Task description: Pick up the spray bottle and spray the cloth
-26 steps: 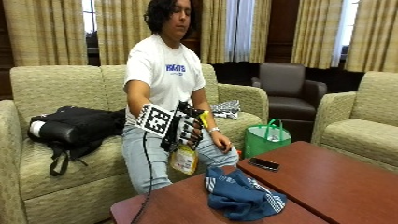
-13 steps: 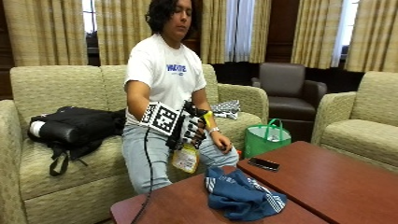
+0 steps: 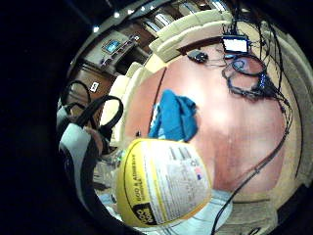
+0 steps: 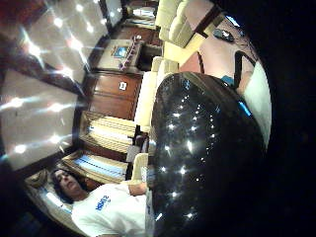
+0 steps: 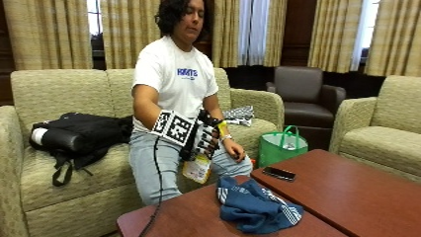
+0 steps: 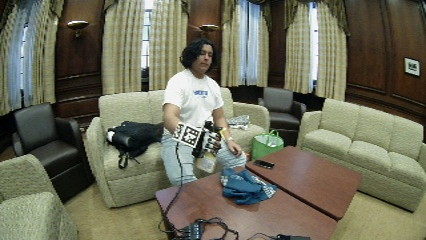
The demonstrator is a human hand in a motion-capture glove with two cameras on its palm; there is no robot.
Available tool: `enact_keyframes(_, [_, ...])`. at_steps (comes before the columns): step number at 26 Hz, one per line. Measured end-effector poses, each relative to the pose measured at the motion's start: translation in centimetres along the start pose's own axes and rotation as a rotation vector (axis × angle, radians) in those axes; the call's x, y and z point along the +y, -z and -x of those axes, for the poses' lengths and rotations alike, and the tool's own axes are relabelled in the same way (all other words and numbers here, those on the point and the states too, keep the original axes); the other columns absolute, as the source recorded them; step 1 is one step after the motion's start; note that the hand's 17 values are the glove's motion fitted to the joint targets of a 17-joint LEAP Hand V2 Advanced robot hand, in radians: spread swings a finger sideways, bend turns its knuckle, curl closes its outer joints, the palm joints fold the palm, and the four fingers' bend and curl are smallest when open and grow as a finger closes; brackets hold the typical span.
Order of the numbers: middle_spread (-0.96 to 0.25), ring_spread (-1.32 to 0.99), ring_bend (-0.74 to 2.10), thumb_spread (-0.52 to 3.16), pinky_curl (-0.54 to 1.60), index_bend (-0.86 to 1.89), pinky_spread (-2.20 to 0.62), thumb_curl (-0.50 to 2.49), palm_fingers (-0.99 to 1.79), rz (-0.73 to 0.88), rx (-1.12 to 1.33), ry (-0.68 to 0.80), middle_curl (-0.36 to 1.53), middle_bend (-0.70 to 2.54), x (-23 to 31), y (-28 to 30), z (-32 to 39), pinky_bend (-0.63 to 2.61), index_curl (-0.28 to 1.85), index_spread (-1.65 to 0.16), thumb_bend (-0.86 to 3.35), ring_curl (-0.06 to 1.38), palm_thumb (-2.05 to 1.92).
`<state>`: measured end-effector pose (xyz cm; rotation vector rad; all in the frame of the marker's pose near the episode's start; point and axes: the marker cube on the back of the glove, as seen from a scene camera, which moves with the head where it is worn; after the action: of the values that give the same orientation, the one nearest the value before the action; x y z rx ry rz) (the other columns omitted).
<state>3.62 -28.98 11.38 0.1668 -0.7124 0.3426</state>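
The spray bottle (image 5: 198, 167) is hanging upright in the gloved right hand (image 5: 205, 139), whose fingers are curling round its neck, just above the near edge of the table (image 5: 342, 187). It is sitting slightly lower than half a second ago. The blue cloth (image 5: 256, 207) is lying crumpled on the table, just beside a black phone (image 5: 279, 173).

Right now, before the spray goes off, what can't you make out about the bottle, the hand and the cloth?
- Bottle nozzle and trigger: hidden behind the gloved hand in the outside view, too small in the wide view.
- Which way the nozzle points: cannot tell.
- Thumb-side palm view: a shiny black shape fills it, covering bottle and table.
- Bottle label: text too blurred in the little-finger-side view.
- Cloth: wet or dry, cannot tell.
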Motion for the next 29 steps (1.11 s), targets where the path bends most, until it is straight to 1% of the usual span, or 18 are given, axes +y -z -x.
enact_keyframes(4, [-0.21,-0.21,0.68,0.33,0.41,0.45,-0.30,0.81,1.36,0.062,0.015,-0.054,0.57,0.58,0.0,-1.5,-0.8,0.48,0.59,-0.23,-0.03,0.50,0.90])
enact_keyframes(8, [-0.21,-0.21,0.68,0.33,0.41,0.44,-0.30,0.82,1.36,0.173,0.070,-0.098,0.57,0.58,-0.1,-3.6,-1.7,0.47,0.59,-0.23,-0.03,0.50,0.90])
enact_keyframes(18, [-0.21,-0.21,0.68,0.34,0.41,0.44,-0.30,0.83,1.35,0.455,0.319,-0.178,0.57,0.58,0.4,-8.6,-3.5,0.47,0.59,-0.23,-0.02,0.50,0.90])
enact_keyframes(29, [-0.21,-0.21,0.68,0.35,0.41,0.42,-0.29,0.84,1.35,0.830,0.666,-0.228,0.57,0.57,3.5,-14.5,-5.0,0.48,0.60,-0.24,-0.03,0.50,0.89])
